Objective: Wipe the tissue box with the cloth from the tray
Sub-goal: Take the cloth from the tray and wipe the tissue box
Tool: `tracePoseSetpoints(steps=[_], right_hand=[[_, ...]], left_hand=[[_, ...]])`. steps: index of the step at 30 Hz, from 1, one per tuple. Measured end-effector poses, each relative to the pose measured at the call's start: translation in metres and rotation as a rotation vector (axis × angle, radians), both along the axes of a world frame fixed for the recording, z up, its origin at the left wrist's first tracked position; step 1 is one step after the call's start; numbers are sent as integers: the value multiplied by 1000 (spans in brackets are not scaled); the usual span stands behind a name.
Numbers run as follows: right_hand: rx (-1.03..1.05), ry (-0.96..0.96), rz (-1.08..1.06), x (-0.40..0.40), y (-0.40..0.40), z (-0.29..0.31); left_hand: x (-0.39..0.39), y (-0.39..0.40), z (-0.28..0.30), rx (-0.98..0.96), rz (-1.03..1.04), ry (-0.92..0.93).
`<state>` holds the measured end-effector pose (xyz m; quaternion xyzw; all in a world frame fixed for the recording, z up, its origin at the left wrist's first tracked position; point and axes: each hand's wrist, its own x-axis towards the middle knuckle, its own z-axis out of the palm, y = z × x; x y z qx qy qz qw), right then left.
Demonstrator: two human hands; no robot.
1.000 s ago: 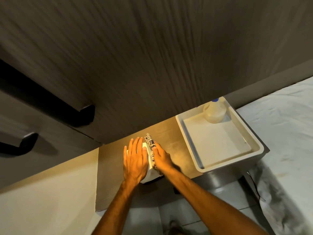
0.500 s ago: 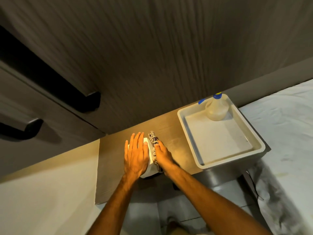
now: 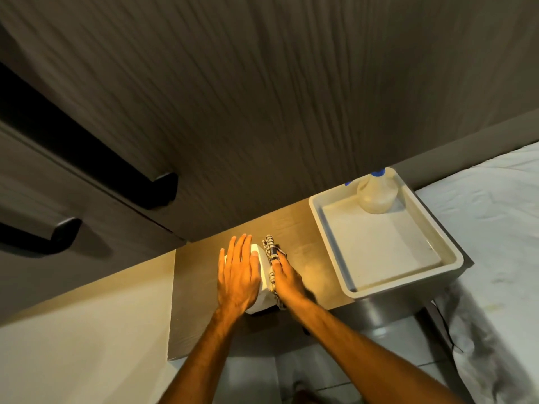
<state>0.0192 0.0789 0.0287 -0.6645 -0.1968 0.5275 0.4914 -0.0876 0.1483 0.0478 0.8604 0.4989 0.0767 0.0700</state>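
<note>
Left hand [image 3: 238, 274]: we lay it flat, fingers spread, on the tissue box [image 3: 264, 274]
Right hand [image 3: 287, 279]: we press the cloth [image 3: 271, 252] against the box's right side — grip unclear
Tray [image 3: 408, 282]: near, holding a bottle [image 3: 376, 195]

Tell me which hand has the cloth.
The right hand presses the checked cloth against the tissue box's right side. The left hand lies flat and bare on the box's top.
</note>
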Motion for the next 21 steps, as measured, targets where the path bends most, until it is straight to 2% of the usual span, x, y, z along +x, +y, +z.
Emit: tracePoseSetpoints(steps=[2,5,9,11,16,19,21], right_hand=[[-59,7,-18,-10,-18,1],[-31,33,21,-26,-41,12],[32,-6,-2,-16,-14,21],[36,-20,32,-6,-1,17],[-120,13,52,-6,-30,12],[-22,20,31,-25,-52,19],[51,16,7,-23,-39,22]], left_hand=[[0,-1,-1,0,-1,5],[-1,-2,3,10,-7,16],[-1,-3,9,24,-94,49],[-1,-3,6,21,-72,23],[-2,0,0,-5,-14,7],[1,0,5,8,-31,12],[2,-3,9,5,-57,29]])
